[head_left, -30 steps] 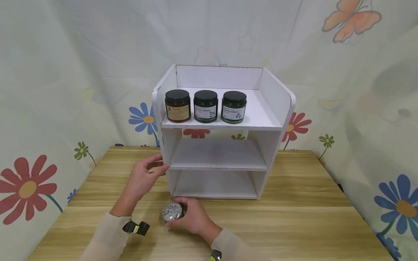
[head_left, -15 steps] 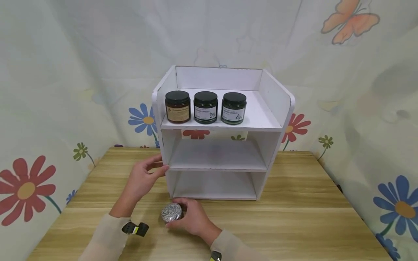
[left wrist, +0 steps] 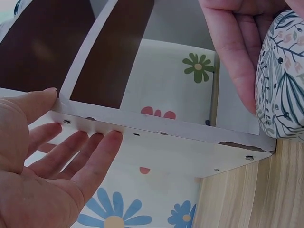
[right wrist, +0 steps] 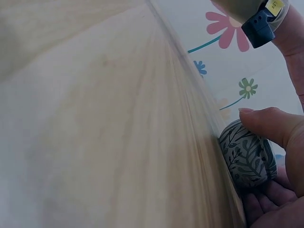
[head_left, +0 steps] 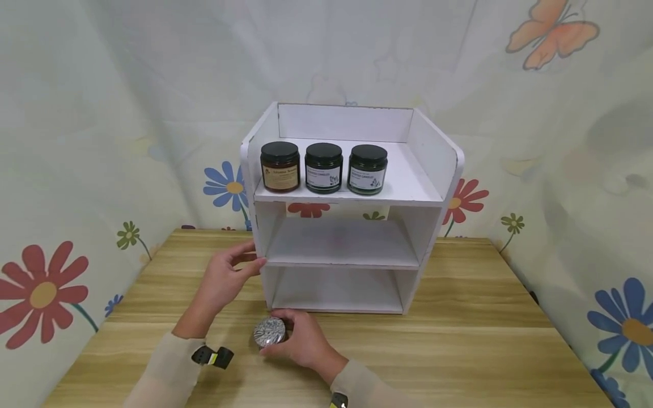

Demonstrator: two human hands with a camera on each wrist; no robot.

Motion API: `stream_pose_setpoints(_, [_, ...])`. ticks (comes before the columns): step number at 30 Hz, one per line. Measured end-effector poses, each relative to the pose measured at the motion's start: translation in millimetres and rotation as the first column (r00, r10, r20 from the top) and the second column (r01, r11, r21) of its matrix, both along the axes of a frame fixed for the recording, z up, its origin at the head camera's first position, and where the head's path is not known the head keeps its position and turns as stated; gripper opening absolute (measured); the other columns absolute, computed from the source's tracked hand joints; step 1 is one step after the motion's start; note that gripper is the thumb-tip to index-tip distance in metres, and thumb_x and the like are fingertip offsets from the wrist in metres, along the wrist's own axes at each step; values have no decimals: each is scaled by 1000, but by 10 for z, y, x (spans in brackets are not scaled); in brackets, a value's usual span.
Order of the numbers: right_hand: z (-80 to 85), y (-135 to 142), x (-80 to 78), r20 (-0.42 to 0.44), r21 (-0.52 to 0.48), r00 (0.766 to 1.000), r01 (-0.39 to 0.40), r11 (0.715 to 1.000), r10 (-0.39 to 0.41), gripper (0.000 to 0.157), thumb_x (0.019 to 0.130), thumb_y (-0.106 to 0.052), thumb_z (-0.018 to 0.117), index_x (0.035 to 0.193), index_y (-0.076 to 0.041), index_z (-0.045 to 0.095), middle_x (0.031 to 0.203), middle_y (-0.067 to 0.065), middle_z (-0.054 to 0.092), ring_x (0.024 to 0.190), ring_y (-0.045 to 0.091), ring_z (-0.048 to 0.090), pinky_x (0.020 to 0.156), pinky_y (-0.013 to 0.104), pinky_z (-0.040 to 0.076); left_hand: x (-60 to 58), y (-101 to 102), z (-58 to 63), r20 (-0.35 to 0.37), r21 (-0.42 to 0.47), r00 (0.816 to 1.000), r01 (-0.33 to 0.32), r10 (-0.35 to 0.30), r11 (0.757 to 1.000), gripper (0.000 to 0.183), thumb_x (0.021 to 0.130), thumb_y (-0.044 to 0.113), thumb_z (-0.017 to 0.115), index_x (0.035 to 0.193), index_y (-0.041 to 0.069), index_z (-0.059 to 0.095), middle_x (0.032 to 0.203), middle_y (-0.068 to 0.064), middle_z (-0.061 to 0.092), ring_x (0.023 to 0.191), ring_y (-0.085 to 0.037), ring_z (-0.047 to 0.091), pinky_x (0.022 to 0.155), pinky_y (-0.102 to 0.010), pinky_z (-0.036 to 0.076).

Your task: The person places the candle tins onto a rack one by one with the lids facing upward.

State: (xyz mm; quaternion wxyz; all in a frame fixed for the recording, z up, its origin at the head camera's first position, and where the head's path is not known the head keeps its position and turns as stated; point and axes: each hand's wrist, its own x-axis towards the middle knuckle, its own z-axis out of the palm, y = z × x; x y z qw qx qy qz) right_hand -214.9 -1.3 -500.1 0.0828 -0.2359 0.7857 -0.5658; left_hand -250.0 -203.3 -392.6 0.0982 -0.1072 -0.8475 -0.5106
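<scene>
My right hand (head_left: 302, 341) grips a small round tin (head_left: 269, 332) on the table, in front of the shelf's lower left corner. Its lid is grey and shiny, and its white side (left wrist: 284, 78) bears a dark leaf pattern with some pink. In the right wrist view the thumb lies over one edge of the tin and the fingers pass behind it. My left hand (head_left: 224, 276) holds the left side panel of the white shelf (head_left: 340, 264), thumb (left wrist: 45, 99) at the front edge by the middle board, fingertips (left wrist: 113, 137) against the outer face.
On the shelf's top board stand an amber jar (head_left: 280, 168) with a tan label and two dark green candle jars (head_left: 323, 169) with white labels, all black-lidded. The shelf stands on a wood-grain table (head_left: 474, 334). Behind hangs a flower-printed cloth (head_left: 153, 102).
The head view shifts very slightly. Both hands, the tin and the jars keep their places relative to the shelf.
</scene>
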Motion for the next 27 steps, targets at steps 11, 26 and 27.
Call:
stream_pose_setpoints(11, [-4, 32, -45, 52, -7, 999, -12, 1000, 13, 63, 68, -15, 97, 125, -7, 70, 117, -2, 73, 102, 2, 66, 91, 16, 54, -13, -15, 8, 22, 1, 1000, -4, 4, 1000, 54, 96, 38, 72, 145, 17, 59, 144, -11, 62, 124, -36, 64, 90, -42, 63])
stream_pose_setpoints(26, [-27, 127, -12, 96, -89, 994, -46, 995, 54, 66, 70, -11, 96, 129, -4, 68, 129, 4, 70, 109, 4, 66, 96, 15, 53, 15, -14, 36, 15, -5, 1000, -4, 4, 1000, 52, 96, 35, 73, 143, 16, 61, 143, -11, 63, 124, -35, 65, 90, -41, 63])
stream_pose_setpoints(27, [-32, 135, -4, 101, -92, 993, -45, 995, 54, 66, 70, -11, 95, 129, -3, 68, 129, 5, 70, 109, 3, 66, 96, 15, 53, 15, -12, 33, 16, -3, 1000, -4, 4, 1000, 52, 96, 35, 73, 143, 16, 61, 142, -11, 63, 124, -35, 65, 90, -40, 63])
